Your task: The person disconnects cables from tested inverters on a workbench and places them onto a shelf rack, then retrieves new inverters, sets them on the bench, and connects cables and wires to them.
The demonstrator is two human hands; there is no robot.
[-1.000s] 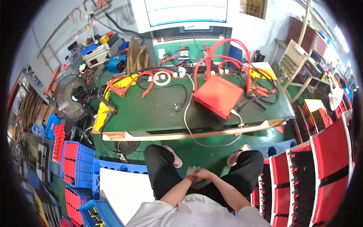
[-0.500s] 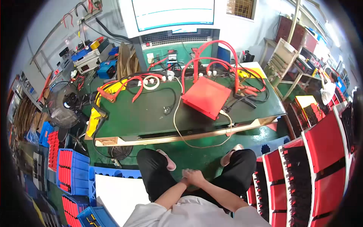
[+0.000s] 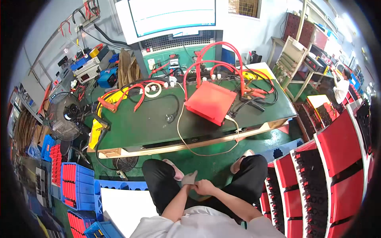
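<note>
My left hand (image 3: 189, 179) is held out between my knees. It looks pale grey against the forearm, as if in a thin glove, though blur hides the detail. Its fingers are stretched forward and at least one stands apart. Beside its wrist, my right hand (image 3: 204, 187) has its fingers curled closed; what they pinch, if anything, is too small to make out. Both hands are lower than the green workbench (image 3: 154, 119) and away from it. On that bench lies a red metal box (image 3: 211, 102), with a white cable (image 3: 185, 139) plugged into its front corner and drooping over the edge.
Red clamp cables (image 3: 131, 93) and a black plug (image 3: 170, 118) lie on the bench below a monitor (image 3: 172, 16). Racks of red panels (image 3: 341, 152) stand at my right. Blue crates (image 3: 83, 186) and a fan (image 3: 65, 115) are at left. Another person (image 3: 341, 89) works far right.
My clasped hands have separated somewhat: the left fingers now point forward, and the right hand sits at the left wrist. The view has shifted slightly, moving the bench left in the picture.
</note>
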